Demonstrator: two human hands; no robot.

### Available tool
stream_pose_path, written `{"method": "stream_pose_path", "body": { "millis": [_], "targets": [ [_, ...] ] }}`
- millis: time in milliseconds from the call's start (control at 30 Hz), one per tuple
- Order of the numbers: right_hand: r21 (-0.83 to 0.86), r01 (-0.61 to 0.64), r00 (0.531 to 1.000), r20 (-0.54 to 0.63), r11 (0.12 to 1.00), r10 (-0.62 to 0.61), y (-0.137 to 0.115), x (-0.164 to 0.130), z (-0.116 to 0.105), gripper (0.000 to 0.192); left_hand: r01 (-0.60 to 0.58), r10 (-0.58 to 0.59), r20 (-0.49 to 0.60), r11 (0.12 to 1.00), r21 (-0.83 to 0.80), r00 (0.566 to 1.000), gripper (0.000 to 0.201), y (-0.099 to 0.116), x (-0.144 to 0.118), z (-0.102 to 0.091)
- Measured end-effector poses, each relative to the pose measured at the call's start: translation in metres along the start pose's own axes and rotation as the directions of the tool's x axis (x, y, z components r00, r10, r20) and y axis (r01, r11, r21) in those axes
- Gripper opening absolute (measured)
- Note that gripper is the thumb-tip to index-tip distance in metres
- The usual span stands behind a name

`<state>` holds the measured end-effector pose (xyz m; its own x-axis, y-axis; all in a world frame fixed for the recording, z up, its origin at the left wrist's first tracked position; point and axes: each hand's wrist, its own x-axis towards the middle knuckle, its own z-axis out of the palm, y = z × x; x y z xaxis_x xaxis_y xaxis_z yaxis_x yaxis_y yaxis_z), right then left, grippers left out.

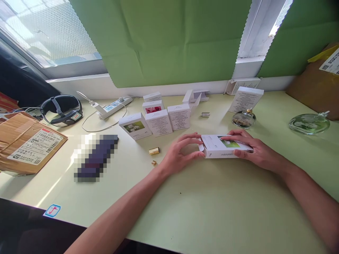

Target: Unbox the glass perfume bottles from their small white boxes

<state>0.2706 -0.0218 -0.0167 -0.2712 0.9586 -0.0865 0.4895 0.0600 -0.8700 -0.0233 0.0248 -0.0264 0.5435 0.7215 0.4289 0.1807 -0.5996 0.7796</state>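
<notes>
A white perfume box (pixel 215 151) with a green flower picture lies flat on the table, its left end open with a flap out. My right hand (pixel 251 150) grips the box near its right end, thumb on the near side and fingers over the top. At the open end, my left hand (pixel 182 151) holds the flap and edges between thumb and fingers. Left of that hand lie a gold cap (pixel 154 151) and a smaller gold piece (pixel 154 163). Beyond the box are a silver cap (pixel 205 114) and a round glass perfume bottle (pixel 244 119).
Several white boxes (pixel 159 123) stand behind my left hand, and another (pixel 246 98) behind the bottle. A green glass bottle (pixel 309 123) lies far right. Leftward are a pixelated dark object (pixel 96 158), a power strip (pixel 115 107), a headset (pixel 61 111) and a cardboard parcel (pixel 29 144).
</notes>
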Motion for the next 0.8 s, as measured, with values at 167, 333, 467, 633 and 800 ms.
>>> {"method": "stream_pose_path", "body": {
  "millis": [167,333,467,633,800],
  "targets": [
    [-0.007,0.009,1.0,0.0,1.0,-0.009,0.0005,-0.0005,-0.0004,0.047,-0.105,0.102,-0.044,0.991,-0.08,0.994,0.022,-0.003,0.0,0.0015],
    [0.016,0.022,1.0,0.021,1.0,-0.022,0.0006,0.0,-0.0003,0.046,-0.072,0.063,-0.064,0.987,-0.143,0.996,0.016,-0.0014,-0.0004,0.0013],
    [0.027,0.011,0.999,0.04,1.0,-0.013,-0.0005,0.0005,0.0016,0.047,-0.019,0.002,-0.086,0.978,-0.208,0.996,0.011,0.0012,0.0006,0.0019],
    [0.022,0.009,0.999,0.045,1.0,-0.01,-0.0013,-0.0004,0.0021,0.048,0.051,-0.073,-0.069,0.958,-0.283,0.995,0.008,0.0021,0.0011,0.002],
    [-0.007,0.012,0.998,0.055,1.0,-0.011,-0.0011,-0.0004,0.002,0.048,0.08,-0.097,-0.042,0.949,-0.306,0.994,0.009,0.0021,0.0005,0.0018]
  ]
}}
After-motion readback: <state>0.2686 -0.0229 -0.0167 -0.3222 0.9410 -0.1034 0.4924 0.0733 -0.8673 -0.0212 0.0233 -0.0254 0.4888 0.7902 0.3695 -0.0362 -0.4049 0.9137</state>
